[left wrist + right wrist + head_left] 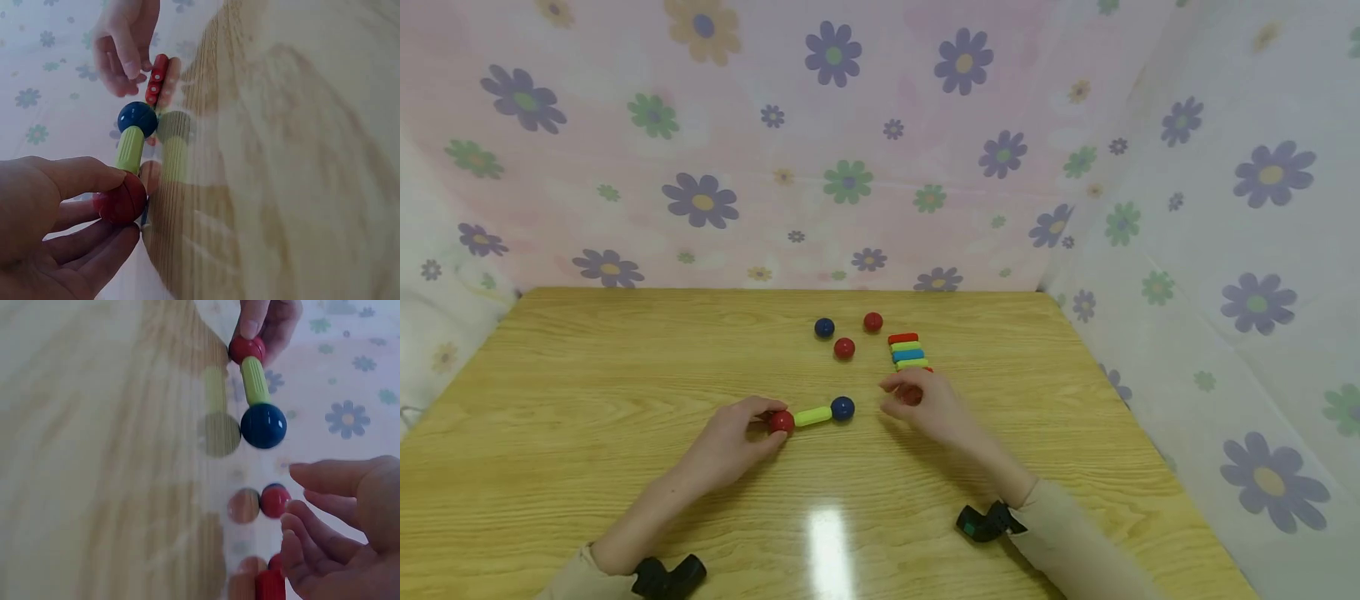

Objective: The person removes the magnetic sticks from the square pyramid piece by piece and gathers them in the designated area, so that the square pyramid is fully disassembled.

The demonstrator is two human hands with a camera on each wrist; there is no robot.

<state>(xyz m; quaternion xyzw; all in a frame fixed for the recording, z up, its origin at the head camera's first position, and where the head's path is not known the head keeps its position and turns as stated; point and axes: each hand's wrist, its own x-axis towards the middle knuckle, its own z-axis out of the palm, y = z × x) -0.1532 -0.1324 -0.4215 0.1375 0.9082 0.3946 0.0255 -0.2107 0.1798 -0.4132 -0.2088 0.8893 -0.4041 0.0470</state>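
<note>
My left hand [726, 442] pinches a red ball [782, 422] between thumb and fingers. A yellow-green ribbed stick [813, 416] joins that ball to a dark blue ball [843, 408], making a dumbbell shape on the table. To the right, my right hand [934, 407] hovers by the near end of a row of short coloured sticks [908, 356]. Its fingers are apart and loosely bent, with nothing between them in the right wrist view [344, 531]. Something red [912, 393] shows behind those fingers in the head view, partly hidden.
Beyond the hands lie a loose blue ball [824, 327] and two red balls, one nearer [844, 348] and one farther [873, 321]. The wooden table [625, 358] is glossy and reflects light. A flowered cloth [760, 150] hangs at the back and sides.
</note>
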